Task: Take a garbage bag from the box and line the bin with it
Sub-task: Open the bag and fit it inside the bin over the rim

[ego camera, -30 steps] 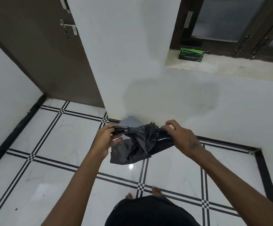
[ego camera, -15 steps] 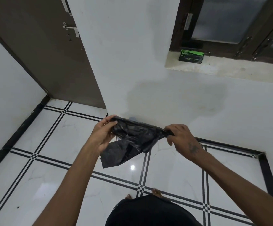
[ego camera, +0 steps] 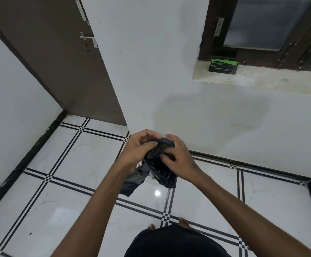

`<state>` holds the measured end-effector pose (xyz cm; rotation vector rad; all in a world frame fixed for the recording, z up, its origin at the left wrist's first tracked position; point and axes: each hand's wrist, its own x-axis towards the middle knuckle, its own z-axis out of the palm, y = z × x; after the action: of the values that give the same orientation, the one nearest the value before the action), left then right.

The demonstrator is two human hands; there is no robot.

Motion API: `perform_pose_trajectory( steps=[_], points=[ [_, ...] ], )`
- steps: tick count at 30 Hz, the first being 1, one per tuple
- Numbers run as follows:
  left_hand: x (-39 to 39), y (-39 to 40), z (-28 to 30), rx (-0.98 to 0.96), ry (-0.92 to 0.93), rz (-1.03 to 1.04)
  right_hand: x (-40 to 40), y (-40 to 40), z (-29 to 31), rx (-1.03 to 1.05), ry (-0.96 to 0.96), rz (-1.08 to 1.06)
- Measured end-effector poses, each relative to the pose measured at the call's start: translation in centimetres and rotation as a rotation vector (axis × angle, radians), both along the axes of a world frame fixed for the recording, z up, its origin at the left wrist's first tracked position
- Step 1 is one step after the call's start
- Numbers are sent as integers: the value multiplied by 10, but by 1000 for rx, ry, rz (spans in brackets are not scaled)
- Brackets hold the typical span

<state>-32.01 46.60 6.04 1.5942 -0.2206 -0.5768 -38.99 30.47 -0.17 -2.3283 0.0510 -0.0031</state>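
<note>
A crumpled black garbage bag [ego camera: 159, 168] hangs between my hands in front of the white wall. My left hand [ego camera: 138, 150] pinches its upper edge with thumb and fingers. My right hand [ego camera: 177, 154] grips the bunched plastic from the right, fingers curled into it. The two hands almost touch. A loose flap of the bag dangles below my left wrist. The green and black garbage bag box [ego camera: 223, 65] sits on the window sill at the upper right. The bin is hidden behind my hands and the bag.
A brown door [ego camera: 54, 58] with a metal handle stands at the upper left. The white tiled floor [ego camera: 73, 160] has black grid lines and a black skirting border. My bare feet [ego camera: 183, 222] show near the bottom, close to the wall.
My hands have come together from being spread apart. The bag, stretched wide between them before, is now bunched up between the two hands.
</note>
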Motion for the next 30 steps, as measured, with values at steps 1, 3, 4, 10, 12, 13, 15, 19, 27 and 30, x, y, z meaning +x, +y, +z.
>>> perform_pose_trajectory(
  steps=[1, 3, 4, 10, 12, 13, 15, 19, 27, 30],
  points=[
    [1, 3, 3, -19, 10, 3, 4, -1, -16, -54, 73, -51],
    [4, 11, 6, -8, 0, 32, 9, -11, -40, -122, 218, -174],
    [5, 16, 4, 29, -21, 61, 11, -18, -46, -90, 261, -217],
    [0, 37, -34, 369, -150, 316, 12, -47, -42, 114, 289, -69],
    [-5, 34, -35, 484, -265, 356, 11, -51, -39, 78, 342, 28],
    [-6, 32, -33, 537, -328, 359, 11, -52, -38, 36, 371, 82],
    [-6, 30, -30, 603, -456, 353, 10, -54, -36, -6, 384, 146],
    [2, 37, -30, 728, -723, 291, 6, -57, -29, 27, 266, 34],
    [12, 49, -47, 1197, -630, -89, 9, -86, -17, 100, 178, -187],
    [12, 49, -54, 1246, -647, -66, 11, -86, -13, 79, 108, -256]
  ],
)
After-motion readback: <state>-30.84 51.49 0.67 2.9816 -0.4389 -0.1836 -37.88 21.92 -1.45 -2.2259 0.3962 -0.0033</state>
